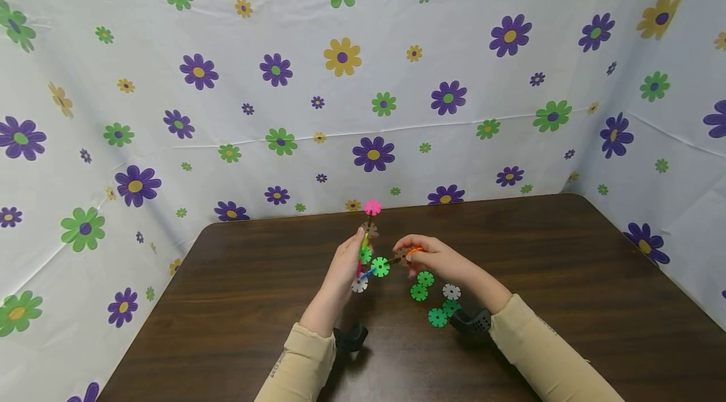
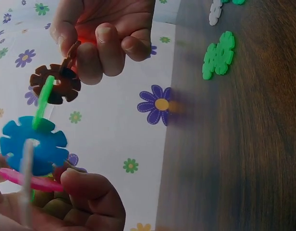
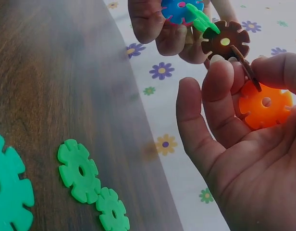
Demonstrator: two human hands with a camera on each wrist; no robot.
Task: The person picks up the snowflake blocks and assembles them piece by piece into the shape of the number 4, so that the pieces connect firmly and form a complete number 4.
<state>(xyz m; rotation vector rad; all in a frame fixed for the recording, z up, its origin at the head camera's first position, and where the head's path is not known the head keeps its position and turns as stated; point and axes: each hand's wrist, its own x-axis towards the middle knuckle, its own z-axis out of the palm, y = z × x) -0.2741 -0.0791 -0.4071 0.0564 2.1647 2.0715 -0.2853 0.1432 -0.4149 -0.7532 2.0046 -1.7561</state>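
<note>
Above the desk (image 1: 255, 269), the left hand (image 1: 342, 269) grips the disc chain (image 1: 377, 264), seemingly to steady it, while the right hand (image 1: 430, 256) pinches a brown disc (image 3: 246, 69) beside the orange disc (image 3: 256, 109), apparently controlling that end

Linked discs (image 1: 380, 266) above table (image 1: 238, 288); loose discs (image 1: 419, 292) on it; cloth (image 1: 295, 106) behind.

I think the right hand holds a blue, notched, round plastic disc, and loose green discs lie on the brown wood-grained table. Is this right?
Not blue: the right wrist view shows the right hand holding an orange notched plastic disc. The rest stands.
</note>
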